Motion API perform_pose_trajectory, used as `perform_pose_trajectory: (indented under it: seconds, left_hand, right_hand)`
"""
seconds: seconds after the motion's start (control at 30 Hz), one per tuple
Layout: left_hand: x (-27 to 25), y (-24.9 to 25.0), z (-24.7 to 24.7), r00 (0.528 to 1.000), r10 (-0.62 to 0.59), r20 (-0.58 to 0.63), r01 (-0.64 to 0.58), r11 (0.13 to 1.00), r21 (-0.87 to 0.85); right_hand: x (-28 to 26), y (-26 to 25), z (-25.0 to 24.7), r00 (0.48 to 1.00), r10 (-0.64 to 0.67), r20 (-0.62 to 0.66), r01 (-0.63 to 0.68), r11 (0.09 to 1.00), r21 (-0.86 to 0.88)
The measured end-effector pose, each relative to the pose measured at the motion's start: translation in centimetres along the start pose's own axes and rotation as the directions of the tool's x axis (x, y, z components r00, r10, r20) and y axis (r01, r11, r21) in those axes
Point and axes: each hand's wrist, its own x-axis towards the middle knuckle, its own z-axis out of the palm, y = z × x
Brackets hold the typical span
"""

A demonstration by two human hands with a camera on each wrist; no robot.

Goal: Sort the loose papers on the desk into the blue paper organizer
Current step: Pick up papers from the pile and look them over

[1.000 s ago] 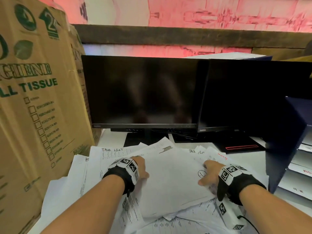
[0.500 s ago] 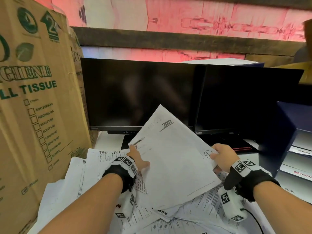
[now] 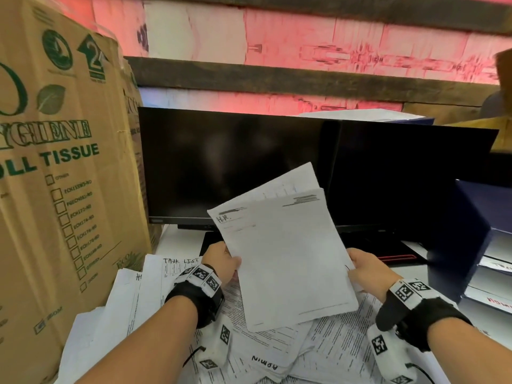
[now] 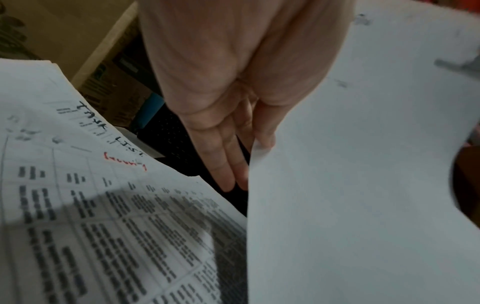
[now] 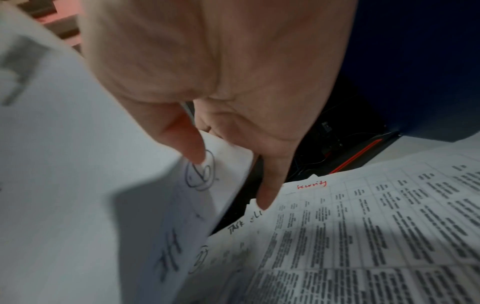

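We find the sheaf of papers [image 3: 288, 259] lifted higher and turned more upright than half a second ago, when it slanted low over the loose paper pile [image 3: 318, 345]; a second sheet now peeks out behind its top edge, and a handwritten "H.R." shows at its upper left corner. It hangs above the pile, in front of the left monitor [image 3: 232, 164], and touches nothing but our hands. The left hand [image 3: 221, 261] pinches the sheaf's left edge, thumb on the front; in the left wrist view the fingers [image 4: 223, 164] lie straight behind the paper. The right hand [image 3: 365, 270] grips the right edge near a circled pen mark, thumb on top and fingers beneath. Both forearms reach forward from the near side of the pile, wrists wearing black straps with coded markers. The top sheet is white and mostly blank, with a small printed header. The blue paper organizer [image 3: 468, 239] stands to the right of the monitor, papers in its trays. A brown tissue carton [image 3: 63, 189] stands left of the monitor.
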Motion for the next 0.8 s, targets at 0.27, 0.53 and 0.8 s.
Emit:
perform_pose_trajectory:
  seconds: [0.27, 0.53, 0.8]
  left_hand:
    - [-0.9, 1.9, -0.2, 1.0, 0.017, 0.025, -0.016, 0.998, -0.058]
    - [-2.3, 1.1, -1.5, 0.994, -0.086, 0.065, 0.06, 0.941, 0.332]
    - [-2.1, -2.9, -3.3, 0.948, -0.311, 0.065, 0.177, 0.686, 0.706]
  right_hand:
    - [-0.5, -2.8, 0.2, 0.995, -0.054, -0.083, 0.088, 0.871, 0.484]
    - [0.8, -1.1, -0.9, 0.947, -0.026, -0.319, -0.035, 0.983, -0.182]
    - [1.2, 2.1, 0.1, 0.952, 0.102, -0.289, -0.158, 0.972, -0.177]
